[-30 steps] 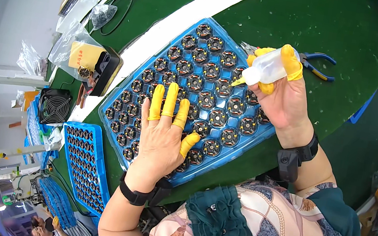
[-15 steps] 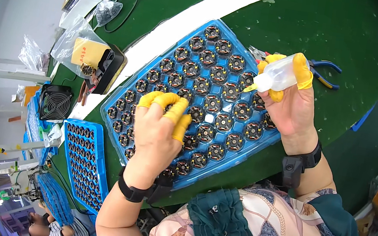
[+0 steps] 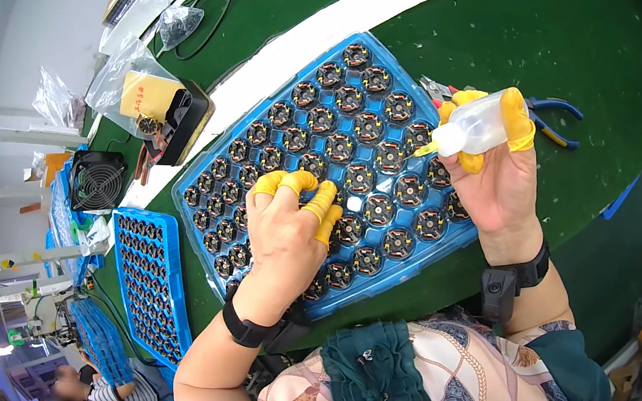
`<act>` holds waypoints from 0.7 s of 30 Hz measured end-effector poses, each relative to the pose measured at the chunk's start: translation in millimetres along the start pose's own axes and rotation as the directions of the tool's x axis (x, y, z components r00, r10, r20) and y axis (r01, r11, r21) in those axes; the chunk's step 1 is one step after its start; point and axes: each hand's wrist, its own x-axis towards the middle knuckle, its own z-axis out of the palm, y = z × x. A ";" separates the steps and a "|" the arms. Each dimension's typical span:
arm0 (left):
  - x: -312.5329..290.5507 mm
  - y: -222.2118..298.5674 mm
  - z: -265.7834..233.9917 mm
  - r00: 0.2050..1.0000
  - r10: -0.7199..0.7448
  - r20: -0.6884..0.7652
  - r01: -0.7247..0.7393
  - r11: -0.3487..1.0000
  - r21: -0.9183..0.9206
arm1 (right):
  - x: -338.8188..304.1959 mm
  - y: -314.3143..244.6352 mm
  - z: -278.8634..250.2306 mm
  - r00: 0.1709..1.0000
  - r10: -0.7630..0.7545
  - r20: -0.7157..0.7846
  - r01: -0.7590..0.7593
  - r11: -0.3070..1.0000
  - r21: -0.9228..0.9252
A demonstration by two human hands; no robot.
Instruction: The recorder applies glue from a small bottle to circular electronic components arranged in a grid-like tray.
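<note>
My right hand [image 3: 497, 174], with yellow finger cots on some fingers, is closed round a translucent squeeze bottle [image 3: 475, 126]. The bottle tilts, its yellow-green nozzle [image 3: 427, 148] pointing down and left above the tray. Yellow finger cots also cover fingers of my left hand [image 3: 286, 233], which are bent down into the blue plastic tray [image 3: 402, 272] near its middle. Whatever its fingertips pinch is hidden beneath them. Round motor stators [image 3: 359, 178], black with copper-coloured windings and small yellow parts, fill the tray in rows. A white spot shows in one place just right of the left hand.
Pliers [image 3: 556, 120] with blue handles lie behind the bottle. A second blue tray [image 3: 148, 282] of stators stands at lower left, near a black fan [image 3: 98, 180]. A dark box [image 3: 191, 121], plastic bags [image 3: 179, 25] and cables lie left. Another person [image 3: 118, 395] is at lower left.
My left hand has shifted right and slightly down over the tray, its fingers still bent down. The right hand and bottle have hardly moved.
</note>
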 end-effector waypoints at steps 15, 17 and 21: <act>0.6 4.4 1.2 0.997 -0.079 0.010 0.079 0.995 -0.068 | -1.9 1.8 6.0 1.000 -0.024 -0.012 0.024 1.000 -0.003; -2.6 2.9 3.3 0.990 -0.134 0.045 0.138 0.987 -0.083 | -2.1 1.4 6.7 0.999 -0.032 -0.028 0.032 0.999 -0.011; -3.3 4.5 2.0 0.977 -0.207 0.057 0.213 0.967 -0.138 | -3.1 0.8 5.6 1.000 -0.005 -0.007 0.005 1.000 -0.029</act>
